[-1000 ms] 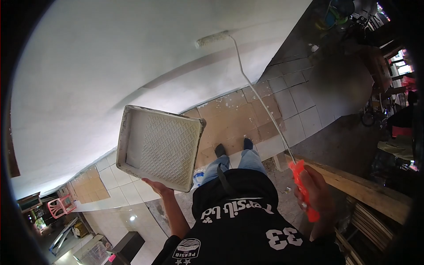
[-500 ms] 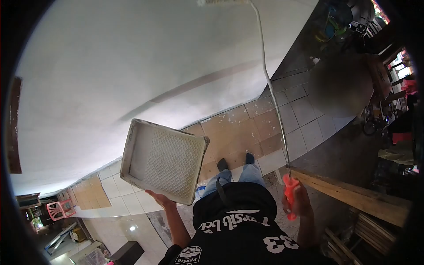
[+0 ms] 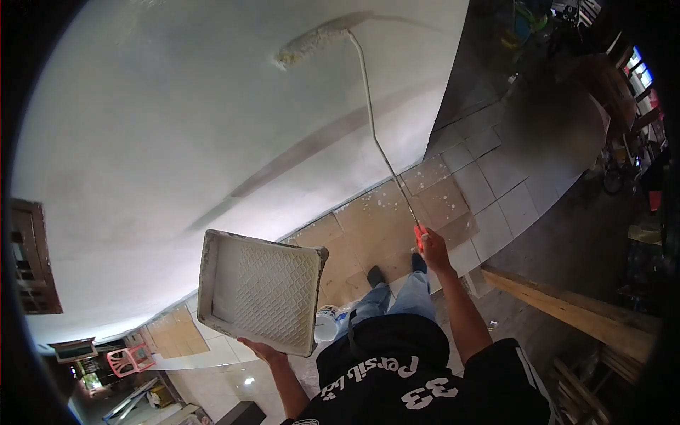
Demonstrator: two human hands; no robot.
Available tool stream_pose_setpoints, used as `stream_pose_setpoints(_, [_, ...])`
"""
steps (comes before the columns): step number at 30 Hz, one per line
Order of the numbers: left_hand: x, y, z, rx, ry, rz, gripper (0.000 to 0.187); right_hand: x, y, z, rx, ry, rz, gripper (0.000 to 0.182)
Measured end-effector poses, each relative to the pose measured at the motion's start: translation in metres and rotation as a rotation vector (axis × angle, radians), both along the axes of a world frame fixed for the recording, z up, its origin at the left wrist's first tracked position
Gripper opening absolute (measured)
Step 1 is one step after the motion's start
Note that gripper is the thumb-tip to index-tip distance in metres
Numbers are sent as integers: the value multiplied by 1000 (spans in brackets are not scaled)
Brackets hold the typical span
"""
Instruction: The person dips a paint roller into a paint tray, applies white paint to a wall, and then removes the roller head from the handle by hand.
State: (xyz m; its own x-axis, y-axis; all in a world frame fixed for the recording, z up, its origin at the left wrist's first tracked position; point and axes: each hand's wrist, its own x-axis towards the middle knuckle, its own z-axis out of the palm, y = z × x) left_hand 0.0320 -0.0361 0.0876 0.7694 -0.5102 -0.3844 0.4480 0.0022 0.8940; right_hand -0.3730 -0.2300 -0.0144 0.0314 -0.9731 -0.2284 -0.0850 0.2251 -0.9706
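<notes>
My left hand [image 3: 265,352] holds a pale paint tray [image 3: 273,283] from below. The tray has a raised diamond pattern and grimy edges, and my fingers are partly hidden under it. My right hand [image 3: 433,249] is closed around the red handle [image 3: 421,237] of a paint roller. A long, bent metal rod [image 3: 372,120] runs up from the handle to the paint-covered roller head [image 3: 312,46]. The head is at the white wall [image 3: 163,127], with its shadow just beside it.
Paint-spotted tiles [image 3: 375,219] run along the wall's foot. A white bucket [image 3: 326,324] stands by my legs. To the right lies a wooden beam [image 3: 567,301]. A pink plastic chair [image 3: 131,360] is at the lower left, and a wooden frame [image 3: 34,258] is at the left.
My right hand has moved up and forward, and the roller head has come lower into view on the wall. The tray sits slightly lower in view, still in my left hand.
</notes>
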Motion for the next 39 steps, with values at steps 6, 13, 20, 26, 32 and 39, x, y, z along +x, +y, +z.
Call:
stream_pose_setpoints(6, [-16,-11,16,59,-10,68,81,-28,29,-64,101,79,-10,58])
stream_pose_setpoints(13, [-7,-1,-1,48,-11,17,81,-45,72,-53,102,319,-12,53])
stream_pose_setpoints(20, [-31,-20,26,49,5,13,79,-59,72,-7,221,352,51,52])
stream_pose_setpoints(26, [-28,-19,15,-19,-2,0,79,-44,53,1,105,263,59,51])
stream_pose_setpoints(32, [-38,-18,24,-116,26,19,79,-21,-8,39,-258,262,20,58])
stream_pose_setpoints(39, [-48,-17,30,-74,18,109,78,15,-90,153,-289,73,113,51])
